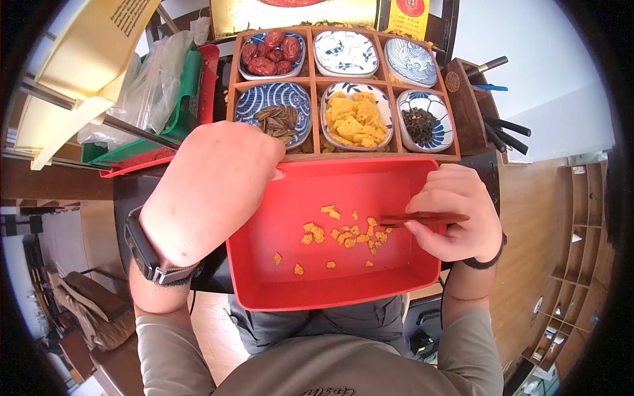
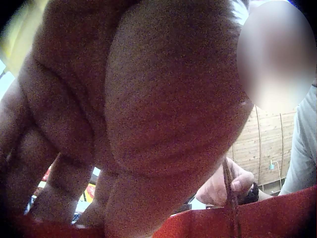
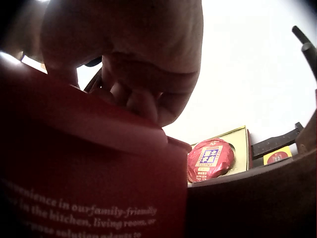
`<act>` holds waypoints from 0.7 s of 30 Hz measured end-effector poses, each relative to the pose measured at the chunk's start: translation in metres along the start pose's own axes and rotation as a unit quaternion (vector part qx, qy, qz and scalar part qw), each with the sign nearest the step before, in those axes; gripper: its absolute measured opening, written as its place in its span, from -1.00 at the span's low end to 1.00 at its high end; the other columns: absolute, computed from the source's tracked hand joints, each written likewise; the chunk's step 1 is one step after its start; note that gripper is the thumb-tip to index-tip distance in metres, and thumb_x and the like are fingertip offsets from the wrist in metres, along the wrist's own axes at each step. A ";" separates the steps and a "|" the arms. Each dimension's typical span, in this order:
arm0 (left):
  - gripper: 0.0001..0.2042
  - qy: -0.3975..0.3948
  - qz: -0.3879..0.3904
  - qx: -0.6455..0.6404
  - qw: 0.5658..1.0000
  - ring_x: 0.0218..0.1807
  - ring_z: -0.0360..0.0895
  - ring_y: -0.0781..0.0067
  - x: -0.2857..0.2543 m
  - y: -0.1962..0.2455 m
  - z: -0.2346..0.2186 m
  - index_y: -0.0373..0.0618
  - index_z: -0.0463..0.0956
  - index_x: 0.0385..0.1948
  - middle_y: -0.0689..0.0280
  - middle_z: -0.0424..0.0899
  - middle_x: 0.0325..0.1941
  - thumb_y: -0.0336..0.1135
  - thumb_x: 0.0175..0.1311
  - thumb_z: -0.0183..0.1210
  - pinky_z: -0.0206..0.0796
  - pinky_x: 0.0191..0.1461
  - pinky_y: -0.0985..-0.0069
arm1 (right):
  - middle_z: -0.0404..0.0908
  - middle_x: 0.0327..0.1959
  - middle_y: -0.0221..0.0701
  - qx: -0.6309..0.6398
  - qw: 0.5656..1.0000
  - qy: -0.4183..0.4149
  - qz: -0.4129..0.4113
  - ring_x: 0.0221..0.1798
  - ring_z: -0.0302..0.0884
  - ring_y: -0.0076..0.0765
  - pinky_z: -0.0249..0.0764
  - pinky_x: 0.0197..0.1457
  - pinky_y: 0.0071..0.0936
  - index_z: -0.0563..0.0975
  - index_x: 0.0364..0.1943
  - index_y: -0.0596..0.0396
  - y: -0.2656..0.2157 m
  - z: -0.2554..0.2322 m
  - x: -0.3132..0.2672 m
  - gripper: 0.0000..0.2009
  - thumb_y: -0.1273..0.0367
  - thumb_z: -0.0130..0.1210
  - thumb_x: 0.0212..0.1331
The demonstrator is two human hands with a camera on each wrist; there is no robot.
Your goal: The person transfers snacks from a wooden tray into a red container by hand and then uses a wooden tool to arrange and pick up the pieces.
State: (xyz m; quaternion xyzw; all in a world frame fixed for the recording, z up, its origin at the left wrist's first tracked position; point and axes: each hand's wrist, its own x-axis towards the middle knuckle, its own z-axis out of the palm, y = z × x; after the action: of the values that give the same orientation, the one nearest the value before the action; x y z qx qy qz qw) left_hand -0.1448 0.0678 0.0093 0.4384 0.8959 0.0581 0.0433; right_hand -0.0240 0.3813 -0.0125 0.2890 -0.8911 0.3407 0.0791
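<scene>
A red plastic bin (image 1: 333, 290) sits in front of the person, with several small yellow crumbly pieces (image 1: 350, 236) scattered over its floor. My left hand (image 1: 214, 175) holds the far left rim of the bin, its thumb at the edge; most of its fingers are hidden from above. In the left wrist view the fingers (image 2: 64, 183) reach down to the red rim. At the bin's right side, my right hand (image 1: 456, 214) pinches a pair of dark reddish wooden tweezers (image 1: 422, 217). Their tips point left, over the yellow pieces.
Beyond the bin stands a divided wooden tray (image 1: 317, 156) with patterned dishes: red dates (image 1: 271, 54), brown seed-like pieces (image 1: 277, 122), yellow chunks (image 1: 356, 119), dark dried leaves (image 1: 420, 124). A wooden tool holder (image 1: 472, 99) stands right, a green basket (image 1: 188, 99) left.
</scene>
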 end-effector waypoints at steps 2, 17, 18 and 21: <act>-0.82 -0.002 -0.001 0.001 1.000 -0.15 0.71 -0.20 0.000 0.000 -0.001 -0.21 0.65 -0.40 0.02 0.71 -0.36 -0.29 0.29 0.37 0.53 -0.05 -0.04 | 0.64 -0.53 -0.39 0.011 1.000 0.006 -0.007 -0.51 0.52 -0.16 0.28 -0.40 -0.27 0.70 -0.34 0.10 -0.001 0.000 0.001 -0.75 0.52 0.44 -0.20; -0.83 -0.001 0.000 -0.008 1.000 -0.15 0.71 -0.20 0.000 0.001 -0.002 -0.22 0.66 -0.38 0.01 0.71 -0.36 -0.31 0.29 0.36 0.53 -0.04 -0.06 | 0.63 -0.45 -0.36 0.054 0.996 -0.072 0.001 -0.37 0.64 -0.03 0.49 -0.31 -0.19 0.63 -0.36 0.02 -0.006 -0.007 0.005 -0.81 0.47 0.45 -0.03; -0.83 -0.002 -0.001 -0.008 1.000 -0.14 0.71 -0.20 0.000 0.001 -0.001 -0.22 0.66 -0.38 0.01 0.71 -0.36 -0.30 0.29 0.36 0.53 -0.04 -0.06 | 0.62 -0.45 -0.36 0.045 0.996 -0.071 0.007 -0.37 0.64 -0.04 0.49 -0.31 -0.19 0.63 -0.36 0.02 -0.007 -0.006 0.005 -0.81 0.47 0.45 -0.03; -0.83 0.005 0.005 -0.004 1.000 -0.15 0.70 -0.20 -0.001 -0.001 0.000 -0.22 0.66 -0.37 0.02 0.70 -0.36 -0.30 0.29 0.36 0.52 -0.04 -0.06 | 0.63 -0.45 -0.35 0.020 0.998 -0.057 0.027 -0.36 0.64 -0.04 0.50 -0.29 -0.18 0.63 -0.36 0.03 -0.007 -0.003 0.005 -0.81 0.49 0.44 -0.03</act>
State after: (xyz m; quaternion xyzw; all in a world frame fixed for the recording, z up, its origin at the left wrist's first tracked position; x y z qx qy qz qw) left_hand -0.1447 0.0667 0.0095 0.4424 0.8936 0.0639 0.0401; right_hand -0.0240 0.3768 -0.0052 0.2849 -0.8948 0.3435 0.0133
